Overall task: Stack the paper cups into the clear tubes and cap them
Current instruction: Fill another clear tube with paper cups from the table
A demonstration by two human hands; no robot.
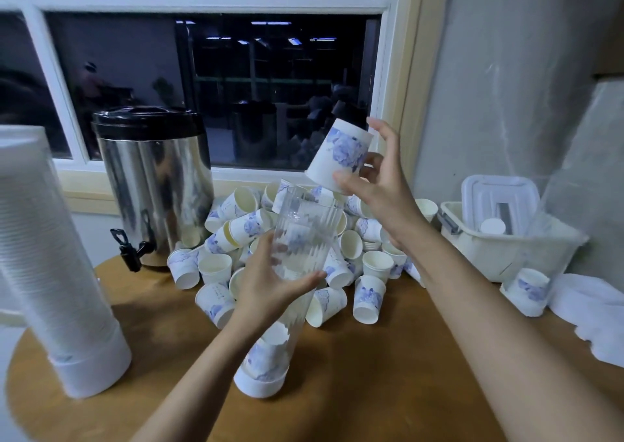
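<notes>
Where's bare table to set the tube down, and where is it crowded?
Bare table: between the clear tube and the white stack, and from the tube rightward to the white cloth. Crowded: the cup pile behind.

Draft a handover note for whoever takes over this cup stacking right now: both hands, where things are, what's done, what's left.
Left hand grips the clear tube at mid-height; it stands tilted on the table, its white cap at the bottom.
Right hand holds a paper cup, mouth down, just above the tube's open top.
Done: stacked cups fill only the tube's bottom.
Left: drop this cup in, keep loading from the loose pile behind, then cap the top.
</notes>
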